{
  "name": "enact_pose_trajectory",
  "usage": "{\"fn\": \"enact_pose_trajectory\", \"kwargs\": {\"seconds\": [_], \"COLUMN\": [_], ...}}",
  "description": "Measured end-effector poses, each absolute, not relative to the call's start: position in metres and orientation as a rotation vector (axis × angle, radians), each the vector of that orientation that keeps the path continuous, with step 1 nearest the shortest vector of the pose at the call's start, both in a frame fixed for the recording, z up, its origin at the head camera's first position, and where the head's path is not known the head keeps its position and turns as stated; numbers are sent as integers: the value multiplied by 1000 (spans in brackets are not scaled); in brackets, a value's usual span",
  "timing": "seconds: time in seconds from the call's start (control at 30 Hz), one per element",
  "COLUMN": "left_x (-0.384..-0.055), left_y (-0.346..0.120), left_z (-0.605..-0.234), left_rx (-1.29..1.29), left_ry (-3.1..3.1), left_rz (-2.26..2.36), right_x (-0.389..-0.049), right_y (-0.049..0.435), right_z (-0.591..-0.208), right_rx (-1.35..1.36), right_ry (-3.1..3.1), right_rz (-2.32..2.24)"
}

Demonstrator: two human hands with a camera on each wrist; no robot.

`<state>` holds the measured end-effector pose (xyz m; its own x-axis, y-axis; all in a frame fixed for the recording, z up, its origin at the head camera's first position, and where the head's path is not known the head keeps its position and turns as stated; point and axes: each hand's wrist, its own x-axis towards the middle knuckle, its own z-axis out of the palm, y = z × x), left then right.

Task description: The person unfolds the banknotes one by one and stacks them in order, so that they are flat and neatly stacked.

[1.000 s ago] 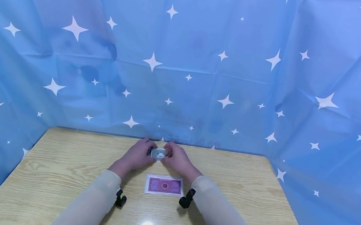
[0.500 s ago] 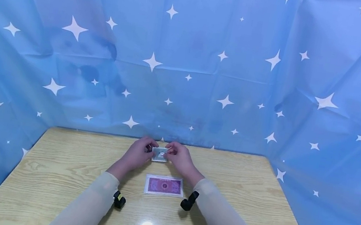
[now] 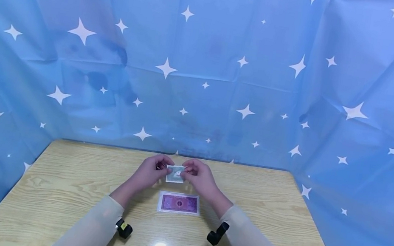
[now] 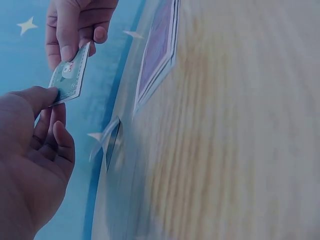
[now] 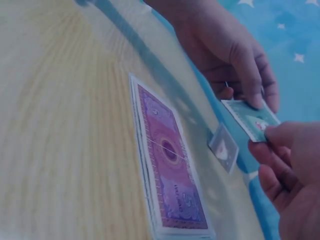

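A small green stamp (image 3: 174,178) with a pale border and a white figure is held up between both hands, above the far part of the table. My left hand (image 3: 149,172) pinches its left edge, thumb on the printed face. My right hand (image 3: 203,181) pinches the opposite edge in the same way, as the right wrist view shows with the stamp (image 5: 250,119) tilted. Beneath it, a small pale rectangular piece (image 5: 224,150) with a white mark shows at the table. Nearer to me lies a purple banknote (image 3: 179,203) in a clear sleeve.
The wooden table (image 3: 65,197) has its far edge just beyond the hands. A blue curtain (image 3: 207,56) with white stars hangs behind and along both sides. Black wrist cameras (image 3: 218,234) sit on the sleeves, close to the table surface.
Both hands have drawn back slightly toward me with the stamp. It now shows more of its face. The forearms have spread a little apart, and the banknote has stayed in place.
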<state>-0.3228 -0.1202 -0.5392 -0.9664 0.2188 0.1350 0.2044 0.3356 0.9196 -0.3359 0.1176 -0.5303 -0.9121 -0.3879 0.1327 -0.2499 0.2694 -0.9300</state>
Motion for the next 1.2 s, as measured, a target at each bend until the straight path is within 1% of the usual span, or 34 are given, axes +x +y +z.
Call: {"fn": "enact_pose_trajectory", "kwargs": {"seconds": [0.5,0.73,1.2], "left_x": [-292,-280,-272], "left_y": [-107,-102,-97], "left_z": [-538,-537,-539], "left_rx": [558,535,510], "left_ry": [2459,2418,2419], "left_rz": [1777,1775,1765], "right_x": [-298,-281,-271], "right_y": [138,145,147], "right_z": [-528,-530,-529], "right_rx": [-560,-503,-494], "right_ry": [2366,2346,2344], "right_rz": [-1786,-1804,-1820]}}
